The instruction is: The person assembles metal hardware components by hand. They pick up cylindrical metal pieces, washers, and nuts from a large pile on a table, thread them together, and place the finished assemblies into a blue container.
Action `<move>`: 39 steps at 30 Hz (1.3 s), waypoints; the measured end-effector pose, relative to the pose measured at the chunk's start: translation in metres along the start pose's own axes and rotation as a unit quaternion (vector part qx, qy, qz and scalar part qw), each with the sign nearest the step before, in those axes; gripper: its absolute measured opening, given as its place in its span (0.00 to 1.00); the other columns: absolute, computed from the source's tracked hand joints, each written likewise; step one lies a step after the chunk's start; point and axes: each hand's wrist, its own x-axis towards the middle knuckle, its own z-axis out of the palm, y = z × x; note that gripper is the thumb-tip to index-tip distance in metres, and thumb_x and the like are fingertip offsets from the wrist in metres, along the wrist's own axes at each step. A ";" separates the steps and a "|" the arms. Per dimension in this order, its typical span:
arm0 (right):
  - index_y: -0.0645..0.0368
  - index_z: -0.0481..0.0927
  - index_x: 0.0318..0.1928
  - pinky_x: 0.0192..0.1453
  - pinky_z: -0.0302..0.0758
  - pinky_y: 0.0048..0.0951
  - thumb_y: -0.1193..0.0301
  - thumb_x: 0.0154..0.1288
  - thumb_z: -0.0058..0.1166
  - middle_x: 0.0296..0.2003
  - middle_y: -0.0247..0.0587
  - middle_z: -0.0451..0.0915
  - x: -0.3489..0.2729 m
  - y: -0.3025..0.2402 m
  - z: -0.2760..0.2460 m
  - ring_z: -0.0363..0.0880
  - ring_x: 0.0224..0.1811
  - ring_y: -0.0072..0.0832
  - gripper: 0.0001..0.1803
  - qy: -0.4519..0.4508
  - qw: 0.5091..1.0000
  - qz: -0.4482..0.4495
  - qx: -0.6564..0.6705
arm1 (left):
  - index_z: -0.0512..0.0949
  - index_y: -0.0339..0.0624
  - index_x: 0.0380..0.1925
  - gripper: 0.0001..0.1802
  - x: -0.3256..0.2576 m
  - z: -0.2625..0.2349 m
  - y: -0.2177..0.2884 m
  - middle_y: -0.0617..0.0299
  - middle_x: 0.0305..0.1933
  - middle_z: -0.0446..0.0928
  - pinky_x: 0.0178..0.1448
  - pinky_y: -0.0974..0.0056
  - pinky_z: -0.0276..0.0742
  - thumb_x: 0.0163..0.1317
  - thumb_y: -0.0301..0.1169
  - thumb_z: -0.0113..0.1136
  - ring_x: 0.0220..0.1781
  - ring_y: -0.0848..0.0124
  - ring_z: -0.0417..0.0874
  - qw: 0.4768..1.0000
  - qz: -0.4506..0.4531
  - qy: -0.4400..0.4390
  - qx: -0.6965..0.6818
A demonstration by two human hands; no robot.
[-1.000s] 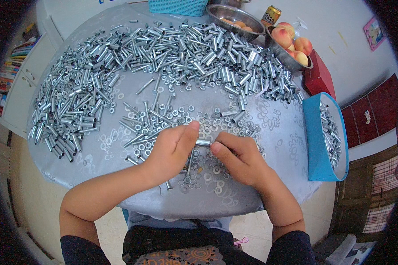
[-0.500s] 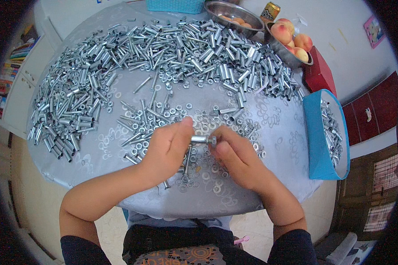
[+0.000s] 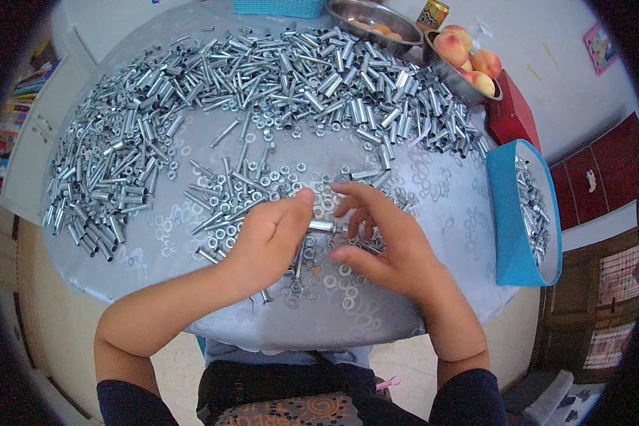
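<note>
My left hand [image 3: 268, 238] is closed around a silver sleeve anchor bolt [image 3: 322, 226], thumb on top. The bolt's shiny sleeve juts out to the right, toward my other hand; the rest of it is hidden in the fist. Just beyond that end, my right hand [image 3: 401, 248] is open, its thumb and fingers spread apart. Below both hands lie loose washers [image 3: 348, 291], hex nuts [image 3: 285, 170] and long bolts [image 3: 227, 216] on the patterned silver-grey tablecloth [image 3: 447, 248].
A wide heap of metal sleeves and bolts [image 3: 291, 71] curves along the table's far and left sides. At the right stands a blue bin [image 3: 504, 213] holding more hardware. Bowls of peaches [image 3: 451, 50] and eggs [image 3: 383, 28], a can [image 3: 432, 14] and a red box [image 3: 515, 113] sit far right.
My right hand has let go of the bolt's end and spread its fingers, drawing slightly away to the right. My left hand keeps its hold in nearly the same place.
</note>
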 end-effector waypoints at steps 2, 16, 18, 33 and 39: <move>0.57 0.74 0.37 0.30 0.71 0.37 0.62 0.56 0.53 0.29 0.41 0.75 0.001 0.006 -0.001 0.75 0.29 0.40 0.13 -0.022 0.997 -0.042 -0.058 | 0.67 0.35 0.17 0.24 0.000 0.000 0.002 0.66 0.13 0.63 0.22 0.68 0.60 0.67 0.40 0.36 0.18 0.78 0.61 1.000 -0.007 0.001 0.004; 0.57 0.73 0.40 0.32 0.72 0.35 0.62 0.52 0.57 0.34 0.42 0.75 0.001 0.003 0.000 0.75 0.32 0.40 0.17 0.020 0.996 -0.081 -0.038 | 0.67 0.37 0.16 0.24 0.002 0.000 0.002 0.68 0.12 0.62 0.22 0.69 0.59 0.67 0.41 0.37 0.17 0.80 0.60 0.999 -0.039 -0.010 -0.016; 0.56 0.73 0.41 0.31 0.72 0.36 0.61 0.52 0.57 0.35 0.42 0.75 -0.002 0.013 -0.005 0.75 0.31 0.40 0.18 -0.050 0.990 -0.084 -0.106 | 0.67 0.37 0.15 0.24 0.000 0.000 0.001 0.68 0.12 0.62 0.22 0.69 0.59 0.67 0.41 0.37 0.17 0.80 0.60 1.000 -0.016 -0.011 0.001; 0.58 0.72 0.38 0.33 0.71 0.38 0.63 0.56 0.52 0.32 0.43 0.74 -0.002 0.015 -0.004 0.75 0.32 0.42 0.13 -0.094 0.985 -0.052 -0.133 | 0.67 0.36 0.16 0.24 0.002 0.000 0.001 0.68 0.13 0.63 0.22 0.69 0.59 0.67 0.41 0.37 0.18 0.80 0.62 0.999 -0.028 -0.025 -0.009; 0.59 0.72 0.38 0.31 0.71 0.38 0.61 0.57 0.51 0.30 0.46 0.74 0.000 0.007 -0.005 0.75 0.30 0.44 0.15 -0.111 0.984 -0.021 -0.139 | 0.67 0.36 0.15 0.25 0.004 -0.002 -0.003 0.68 0.13 0.63 0.22 0.69 0.59 0.66 0.42 0.38 0.17 0.80 0.61 0.999 -0.039 -0.030 -0.022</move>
